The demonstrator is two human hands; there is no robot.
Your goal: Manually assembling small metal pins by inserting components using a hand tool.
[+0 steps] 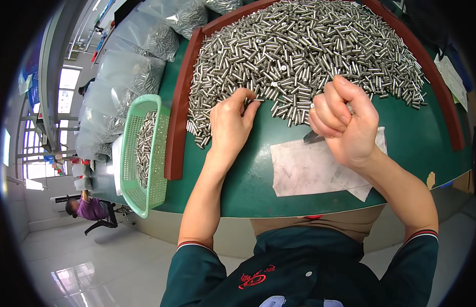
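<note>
A big heap of short shiny metal pins (pixel 304 46) covers the far part of the green table (pixel 238 189). At the heap's near edge, my left hand (pixel 231 120) pinches one metal pin (pixel 258 100) between thumb and forefinger. My right hand (pixel 345 115) is closed in a fist above a stained white sheet (pixel 304 171), with its fingers curled inward. A small pale bit shows between those fingers, too small to name. Beside the fist's lower edge a dark flat piece (pixel 312 137) sticks out; whether it is held or lies on the sheet I cannot tell.
Dark red wooden rails (pixel 177 128) border the heap on both sides. Left of them stands a light green plastic basket (pixel 159 174) with more pins inside. Several clear bags (pixel 102 100) of pins line the table's left side. Farther left, a person in purple (pixel 89 209) sits at work.
</note>
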